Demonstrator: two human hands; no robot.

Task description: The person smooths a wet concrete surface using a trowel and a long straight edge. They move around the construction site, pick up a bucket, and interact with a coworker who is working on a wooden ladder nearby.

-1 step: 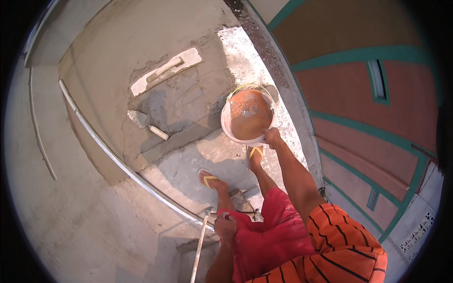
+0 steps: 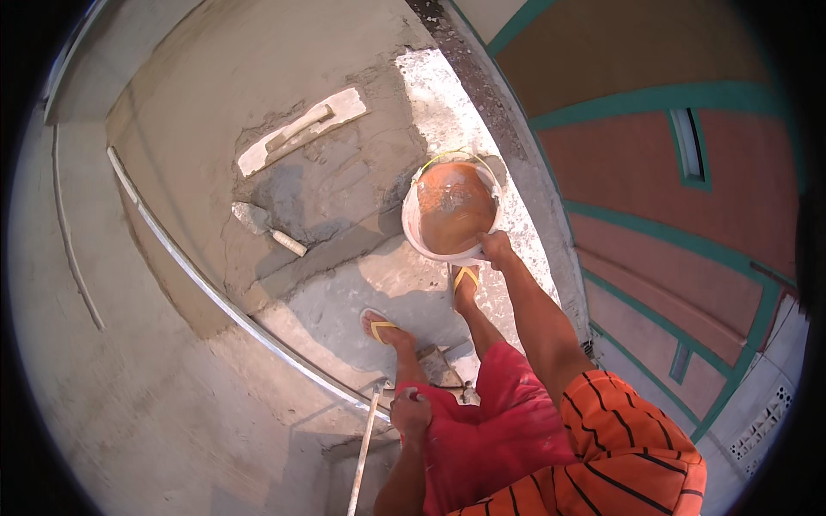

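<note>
My right hand [image 2: 495,248] grips the near rim of a white bucket [image 2: 413,236]. Brownish-orange water [image 2: 459,211] fills part of it, and its thin yellowish handle rises over the far rim. Beside my red shorts, my left hand [image 2: 411,414] is closed with curled fingers; whatever it may hold is hidden. Close to its left stands a long pale stick [image 2: 366,451]. On the wet grey mortar [image 2: 185,112] lie a long float [image 2: 301,133] with a handle on top and, nearer, a pointing trowel [image 2: 267,227] with a pale grip.
A long pale straightedge [image 2: 224,301] runs along the mortar's left side, bent by the lens. A thin rod [image 2: 73,241] is farther left. My feet, in yellow-strapped flip-flops [image 2: 379,324], stand on rough concrete. A reddish wall [image 2: 654,172] with green bands rises at right.
Ripples and reflections on the water in the bucket have shifted slightly. Both hands and the tools stay where they were.
</note>
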